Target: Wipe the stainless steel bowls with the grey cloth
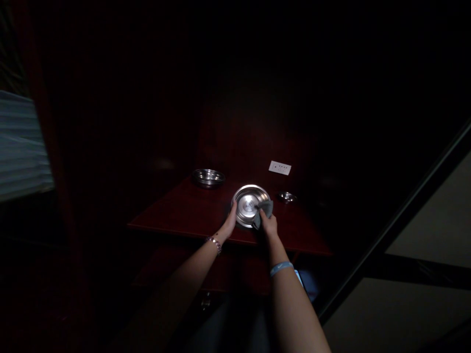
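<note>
A shiny round metal bowl point(247, 202) is held up over the front part of a dark red shelf, its inside facing me. My left hand point(230, 220) grips the bowl's left rim. In my right hand point(269, 223) is a grey cloth point(266, 208), pressed against the right side of the bowl. Stacked metal bowls point(208, 179) sit at the back left of the shelf. A smaller metal bowl point(286, 197) rests at the right, beyond my right hand.
The dark red shelf point(172, 211) has its front edge below my hands. A white socket plate point(280, 167) is on the back wall. Dark panels rise at both sides, and pale folded fabric point(22, 147) shows at the far left.
</note>
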Tool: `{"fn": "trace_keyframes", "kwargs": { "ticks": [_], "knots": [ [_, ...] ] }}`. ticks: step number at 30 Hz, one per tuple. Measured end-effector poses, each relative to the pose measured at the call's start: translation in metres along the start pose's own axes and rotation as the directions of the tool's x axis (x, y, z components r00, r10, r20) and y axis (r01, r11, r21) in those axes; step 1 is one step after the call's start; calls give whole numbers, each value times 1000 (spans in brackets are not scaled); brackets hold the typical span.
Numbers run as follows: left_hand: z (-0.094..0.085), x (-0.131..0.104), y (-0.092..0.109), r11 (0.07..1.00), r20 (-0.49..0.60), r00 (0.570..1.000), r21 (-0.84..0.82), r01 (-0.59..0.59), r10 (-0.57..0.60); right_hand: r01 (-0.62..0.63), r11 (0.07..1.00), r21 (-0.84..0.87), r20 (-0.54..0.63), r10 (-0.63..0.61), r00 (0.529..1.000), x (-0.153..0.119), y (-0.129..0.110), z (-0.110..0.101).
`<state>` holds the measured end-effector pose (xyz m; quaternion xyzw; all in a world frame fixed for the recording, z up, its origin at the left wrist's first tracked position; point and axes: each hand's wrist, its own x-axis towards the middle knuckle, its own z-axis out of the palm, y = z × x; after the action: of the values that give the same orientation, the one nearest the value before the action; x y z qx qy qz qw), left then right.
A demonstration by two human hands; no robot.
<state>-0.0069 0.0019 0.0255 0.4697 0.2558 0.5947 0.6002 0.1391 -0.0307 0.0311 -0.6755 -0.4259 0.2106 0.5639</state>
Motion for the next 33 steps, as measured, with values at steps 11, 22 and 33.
{"fn": "trace_keyframes", "kwargs": {
  "ticks": [11, 22, 33],
  "knots": [
    [8, -6, 9, 998, 7, 998, -11, 56, -56, -48, 999, -3, -37, 48, 998, 5, 9, 1],
    [12, -11, 16, 998, -16, 999, -39, 49, -49, -61, 995, -80, -60, 56, 997, -8, -5, 1],
    [8, -8, 12, 993, -17, 996, -88, 85, -87, -141, 902, -408, 95, 195, 976, -21, -21, -16]
  ]
}}
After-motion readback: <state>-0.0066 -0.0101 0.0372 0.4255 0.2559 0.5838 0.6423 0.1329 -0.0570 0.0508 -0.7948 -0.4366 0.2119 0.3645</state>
